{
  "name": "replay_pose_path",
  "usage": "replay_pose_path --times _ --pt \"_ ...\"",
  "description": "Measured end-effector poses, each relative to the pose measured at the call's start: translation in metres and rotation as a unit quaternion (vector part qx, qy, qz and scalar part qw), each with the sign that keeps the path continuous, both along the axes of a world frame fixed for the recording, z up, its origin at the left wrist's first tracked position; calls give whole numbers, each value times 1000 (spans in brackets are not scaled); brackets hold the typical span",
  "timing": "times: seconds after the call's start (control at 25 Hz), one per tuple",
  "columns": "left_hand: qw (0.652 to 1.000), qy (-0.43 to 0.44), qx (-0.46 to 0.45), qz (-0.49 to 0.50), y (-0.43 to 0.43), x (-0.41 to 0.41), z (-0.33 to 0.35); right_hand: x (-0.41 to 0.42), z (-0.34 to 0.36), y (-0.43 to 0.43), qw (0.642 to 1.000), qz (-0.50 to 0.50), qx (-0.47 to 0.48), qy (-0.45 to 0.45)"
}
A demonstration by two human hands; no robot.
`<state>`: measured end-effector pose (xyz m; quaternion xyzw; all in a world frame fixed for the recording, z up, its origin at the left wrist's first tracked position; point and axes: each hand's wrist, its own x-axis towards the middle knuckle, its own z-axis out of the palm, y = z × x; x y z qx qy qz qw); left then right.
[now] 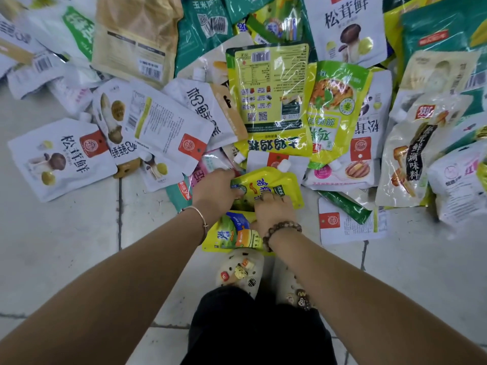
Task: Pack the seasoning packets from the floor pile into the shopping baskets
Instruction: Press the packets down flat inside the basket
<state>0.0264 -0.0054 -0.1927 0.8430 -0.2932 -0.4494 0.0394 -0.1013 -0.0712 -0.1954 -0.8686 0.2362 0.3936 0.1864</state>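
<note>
A yellow spouted seasoning pouch (pixel 274 184) lies at the near edge of the floor pile. My left hand (pixel 216 192) grips its left edge, fingers curled over it. Its lower edge is pinched by my right hand (pixel 274 212). A second yellow pouch with a blue label (pixel 232 233) lies under my right wrist. Several more packets spread beyond: white mushroom pouches (pixel 63 159), a large yellow-green packet (pixel 271 96), green and tan bags. No shopping basket is in view.
Pale floor tiles (pixel 66 246) stretch left and near. My two feet in decorated clogs (pixel 239 270) stand right below the hands. A white packet with a red seal (pixel 347 227) and a green one lie to the right.
</note>
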Motion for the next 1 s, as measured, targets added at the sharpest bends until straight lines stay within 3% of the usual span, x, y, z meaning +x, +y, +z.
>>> replay_pose_path --times 0.16,0.36,0.52,0.72,1.0 --pt "998 -31 -8 60 28 5 19 -14 19 -8 987 -118 106 19" --pt "968 -61 -65 233 41 25 90 -57 94 -33 952 -286 103 -24" --pt "929 0 -99 357 27 29 185 -74 193 -47 845 -503 133 -120" --pt "878 114 -143 443 8 12 345 -84 359 -57 674 -684 130 -247" --pt "890 177 -186 376 -13 -19 567 -140 577 -51 517 -776 152 -328"
